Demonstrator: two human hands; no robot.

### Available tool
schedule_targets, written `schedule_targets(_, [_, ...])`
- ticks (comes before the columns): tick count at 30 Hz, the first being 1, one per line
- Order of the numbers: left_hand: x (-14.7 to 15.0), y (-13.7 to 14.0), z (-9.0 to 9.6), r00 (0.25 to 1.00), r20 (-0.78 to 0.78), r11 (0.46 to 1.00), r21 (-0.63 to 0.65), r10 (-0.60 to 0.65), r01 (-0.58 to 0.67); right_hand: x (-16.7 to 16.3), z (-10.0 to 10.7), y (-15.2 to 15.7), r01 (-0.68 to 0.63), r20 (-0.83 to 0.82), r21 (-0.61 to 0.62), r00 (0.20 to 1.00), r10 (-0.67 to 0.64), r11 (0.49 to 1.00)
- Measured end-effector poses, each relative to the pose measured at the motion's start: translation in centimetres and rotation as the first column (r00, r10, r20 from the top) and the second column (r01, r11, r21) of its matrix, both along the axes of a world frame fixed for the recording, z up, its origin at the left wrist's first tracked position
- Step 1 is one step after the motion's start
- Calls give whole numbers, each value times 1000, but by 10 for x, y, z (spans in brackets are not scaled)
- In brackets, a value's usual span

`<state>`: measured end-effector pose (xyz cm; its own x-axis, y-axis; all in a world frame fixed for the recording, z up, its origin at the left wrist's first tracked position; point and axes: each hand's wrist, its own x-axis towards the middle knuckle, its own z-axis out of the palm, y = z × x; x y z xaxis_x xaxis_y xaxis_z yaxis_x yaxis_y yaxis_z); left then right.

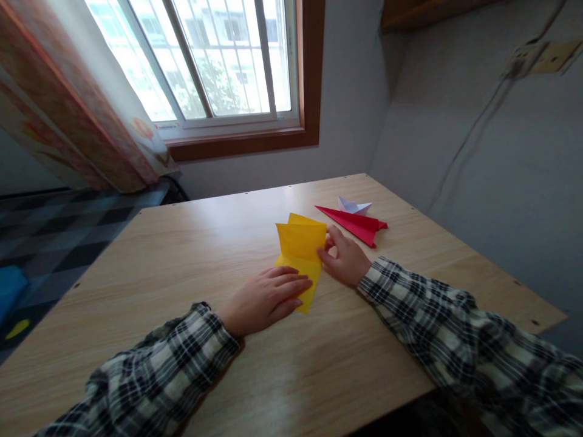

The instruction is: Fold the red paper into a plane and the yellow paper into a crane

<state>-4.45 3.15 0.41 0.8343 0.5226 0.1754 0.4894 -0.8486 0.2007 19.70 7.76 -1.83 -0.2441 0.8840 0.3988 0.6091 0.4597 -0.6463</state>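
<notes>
A sheet of yellow paper [301,240], creased and partly folded, is between my hands over the middle of the table. My left hand [268,297] lies flat across its lower part, fingers stretched out and pressing it down. With thumb and forefinger, my right hand [342,255] pinches the right edge of the paper, where the upper part stands up off the table. Beyond my right hand lies a red paper plane [353,223], its nose pointing to the far left. Just behind the plane sits a small white paper boat [354,206].
The wooden table [200,243] reaches toward a wall and a barred window [218,60]. A patterned curtain [77,91] hangs at the left above a checked cloth [54,237], with a blue object [11,288] on it. A cable [464,139] runs down the right wall from a socket.
</notes>
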Motion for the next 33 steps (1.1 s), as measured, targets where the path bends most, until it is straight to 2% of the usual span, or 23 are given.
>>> schedule_targets(5, [0, 0, 2, 999, 49, 1000, 19, -1, 0, 3, -7, 6, 33, -185, -12, 982, -35, 999])
schedule_targets(8, [0, 1, 1, 998, 57, 999, 37, 15, -17, 5, -8, 9, 98, -221, -11, 970, -98, 995])
schedule_targets(13, [-2, 0, 1, 998, 32, 993, 97, 63, -66, 8, -9, 12, 121, -222, 22, 968, -113, 992])
schedule_targets(27, [-8, 1, -5, 964, -37, 934, 260, 262, -244, 7, -5, 13, 84, -161, -55, 983, -92, 995])
schedule_targets(33, [-7, 1, -5, 948, -4, 915, 261, 318, -306, 7, 0, 10, 100, -78, -65, 991, -105, 993])
